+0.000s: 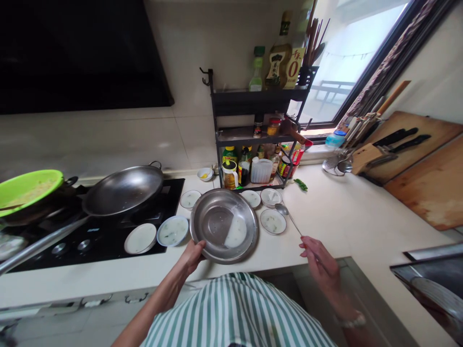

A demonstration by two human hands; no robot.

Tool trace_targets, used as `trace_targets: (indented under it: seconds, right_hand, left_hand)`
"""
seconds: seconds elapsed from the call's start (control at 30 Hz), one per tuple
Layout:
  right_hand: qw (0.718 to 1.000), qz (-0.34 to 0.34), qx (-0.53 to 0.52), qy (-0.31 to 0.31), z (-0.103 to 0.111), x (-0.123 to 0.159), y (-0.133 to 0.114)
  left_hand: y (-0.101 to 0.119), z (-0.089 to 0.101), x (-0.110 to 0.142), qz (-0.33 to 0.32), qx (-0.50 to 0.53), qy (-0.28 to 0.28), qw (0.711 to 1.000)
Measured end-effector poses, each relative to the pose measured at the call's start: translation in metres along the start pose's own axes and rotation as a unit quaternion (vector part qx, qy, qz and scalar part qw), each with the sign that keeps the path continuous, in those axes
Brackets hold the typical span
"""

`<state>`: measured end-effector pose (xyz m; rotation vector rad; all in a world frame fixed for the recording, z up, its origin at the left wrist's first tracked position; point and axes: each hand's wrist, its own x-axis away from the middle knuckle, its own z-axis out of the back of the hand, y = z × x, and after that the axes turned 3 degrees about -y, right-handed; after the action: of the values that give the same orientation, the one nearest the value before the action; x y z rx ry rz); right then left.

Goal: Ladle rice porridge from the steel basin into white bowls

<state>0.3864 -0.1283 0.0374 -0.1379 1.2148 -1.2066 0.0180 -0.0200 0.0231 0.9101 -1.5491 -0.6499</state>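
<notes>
My left hand (193, 255) grips the near left rim of a wide steel basin (213, 212), which is tilted so that a whitish liquid (237, 230) pools at its right side. In my right hand (320, 260) is the handle of a long metal spoon (281, 209). The spoon's head hangs over or at the far edge of a small bowl (273, 221) of pale liquid with green bits; whether it touches cannot be told. Around the basin stand more small bowls with similar liquid, among them a blue-rimmed bowl (172, 230) and a white bowl (141, 239) on the stove's edge.
A wok (125, 190) sits on the black stove (104, 246), its long handle reaching left. Beside it is a green strainer (32, 185). Behind the bowls rises a black spice rack (253, 99) with bottles. Green peppers (300, 184) and a knife block (365, 156) are at right.
</notes>
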Motion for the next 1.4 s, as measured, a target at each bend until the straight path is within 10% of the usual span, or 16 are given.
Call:
trace_targets:
  seconds: [0.2, 0.47, 0.93, 1.4]
  right_hand:
    - [0.999, 0.018, 0.011, -0.035, 0.0, 0.006, 0.003]
    - [0.924, -0.282, -0.163, 0.202, -0.031, -0.006, -0.004]
    - [0.967, -0.15, -0.187, -0.083, -0.113, -0.019, -0.011]
    - [0.888, -0.354, -0.28, 0.086, -0.109, -0.02, -0.004]
  left_hand:
    - [0.0, 0.0, -0.001, 0.007, -0.006, -0.001, 1.0]
    - [0.004, -0.003, 0.003, 0.006, -0.004, -0.002, 1.0]
    - [0.001, -0.001, 0.001, -0.002, -0.01, -0.011, 1.0]
    - [0.002, -0.001, 0.002, 0.006, -0.012, -0.003, 1.0]
